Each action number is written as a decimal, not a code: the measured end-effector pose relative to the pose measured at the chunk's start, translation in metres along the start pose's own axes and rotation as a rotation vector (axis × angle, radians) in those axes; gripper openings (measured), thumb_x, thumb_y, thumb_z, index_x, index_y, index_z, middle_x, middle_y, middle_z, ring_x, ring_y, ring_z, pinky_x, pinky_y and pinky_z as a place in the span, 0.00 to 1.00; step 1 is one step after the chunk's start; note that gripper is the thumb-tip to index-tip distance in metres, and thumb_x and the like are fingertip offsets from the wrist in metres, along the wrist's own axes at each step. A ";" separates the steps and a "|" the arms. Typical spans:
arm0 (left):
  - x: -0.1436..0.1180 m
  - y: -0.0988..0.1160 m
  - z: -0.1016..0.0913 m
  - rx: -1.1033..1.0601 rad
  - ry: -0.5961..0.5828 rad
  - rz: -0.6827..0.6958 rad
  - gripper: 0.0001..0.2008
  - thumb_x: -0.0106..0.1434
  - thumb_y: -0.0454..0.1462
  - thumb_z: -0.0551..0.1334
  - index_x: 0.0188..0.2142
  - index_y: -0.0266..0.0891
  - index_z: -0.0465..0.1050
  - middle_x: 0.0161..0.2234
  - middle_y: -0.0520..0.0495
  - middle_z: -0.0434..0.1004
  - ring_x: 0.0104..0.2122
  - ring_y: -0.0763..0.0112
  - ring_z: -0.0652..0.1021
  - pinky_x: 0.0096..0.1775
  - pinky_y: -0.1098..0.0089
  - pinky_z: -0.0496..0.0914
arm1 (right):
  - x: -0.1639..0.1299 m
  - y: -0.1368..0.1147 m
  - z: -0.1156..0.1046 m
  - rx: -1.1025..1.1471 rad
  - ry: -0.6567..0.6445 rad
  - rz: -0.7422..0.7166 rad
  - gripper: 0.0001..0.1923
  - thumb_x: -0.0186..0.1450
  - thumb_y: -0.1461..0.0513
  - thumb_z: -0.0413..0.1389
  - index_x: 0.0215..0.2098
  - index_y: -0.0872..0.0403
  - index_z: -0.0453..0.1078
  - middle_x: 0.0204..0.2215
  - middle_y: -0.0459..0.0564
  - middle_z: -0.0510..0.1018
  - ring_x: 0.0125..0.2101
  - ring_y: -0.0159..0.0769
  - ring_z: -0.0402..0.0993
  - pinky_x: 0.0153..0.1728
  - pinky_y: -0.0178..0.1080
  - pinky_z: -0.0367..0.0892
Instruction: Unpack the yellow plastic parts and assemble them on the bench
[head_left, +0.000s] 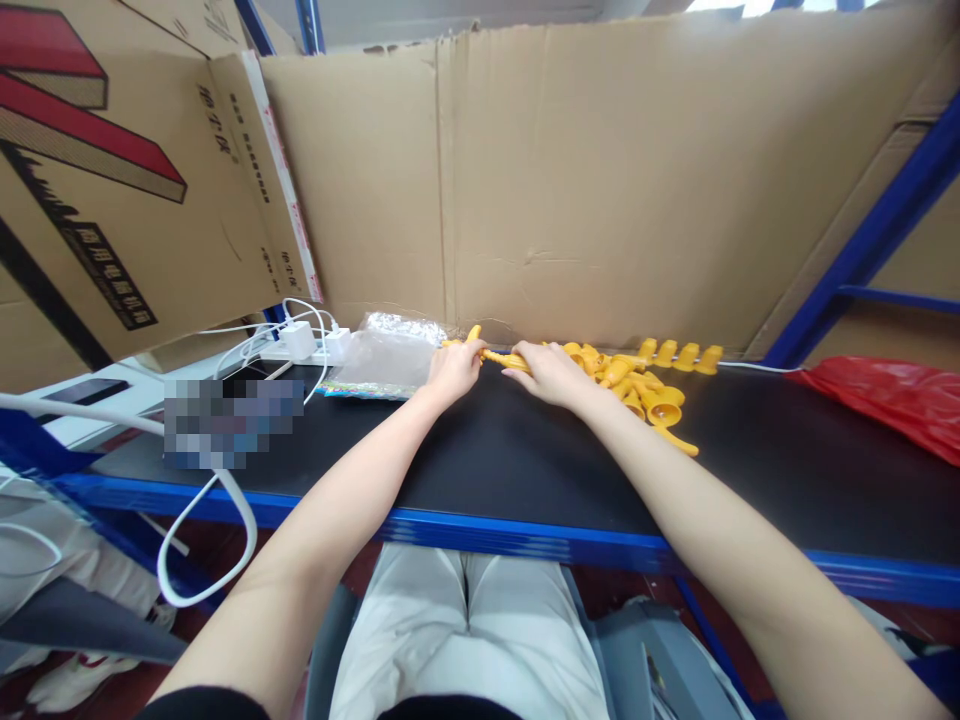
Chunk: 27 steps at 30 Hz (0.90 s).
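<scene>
Out over the black table top [510, 450], my left hand [454, 372] is closed round a yellow plastic piece [475, 333], one end of which sticks up past the fingers. My right hand [551, 372] grips a slim yellow plastic part [499, 357] that points toward the left hand. The two parts meet or nearly meet; whether they are joined I cannot tell. Just right of my right hand lies a heap of yellow plastic parts [637, 385], some curved and some funnel-shaped. Behind it, several yellow cup-shaped pieces [679, 356] stand in a row.
A clear plastic bag [382, 360] lies left of my left hand. White chargers [300, 342] and cables are farther left, beside a blurred-out object [232, 420]. A red plastic bag [885, 395] lies at the right. Cardboard [600, 180] walls the back; a blue rail [525, 535] edges the front.
</scene>
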<state>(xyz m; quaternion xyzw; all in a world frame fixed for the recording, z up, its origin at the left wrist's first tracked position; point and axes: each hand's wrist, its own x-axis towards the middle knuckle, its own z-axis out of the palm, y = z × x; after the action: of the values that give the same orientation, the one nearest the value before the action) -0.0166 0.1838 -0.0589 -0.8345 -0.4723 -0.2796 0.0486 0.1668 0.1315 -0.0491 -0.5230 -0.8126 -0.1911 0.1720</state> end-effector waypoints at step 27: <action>0.008 -0.029 0.020 -0.263 0.118 -0.021 0.20 0.65 0.34 0.51 0.57 0.40 0.63 0.50 0.40 0.74 0.46 0.60 0.76 0.48 0.59 0.69 | -0.001 0.007 0.006 0.026 0.005 -0.075 0.15 0.67 0.58 0.50 0.48 0.57 0.69 0.42 0.56 0.76 0.44 0.43 0.71 0.44 0.41 0.58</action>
<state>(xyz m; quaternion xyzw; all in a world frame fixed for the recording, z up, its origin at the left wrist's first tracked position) -0.0291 0.2126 -0.0771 -0.8107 -0.4366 -0.3883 -0.0364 0.1732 0.1361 -0.0544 -0.4894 -0.8336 -0.1881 0.1738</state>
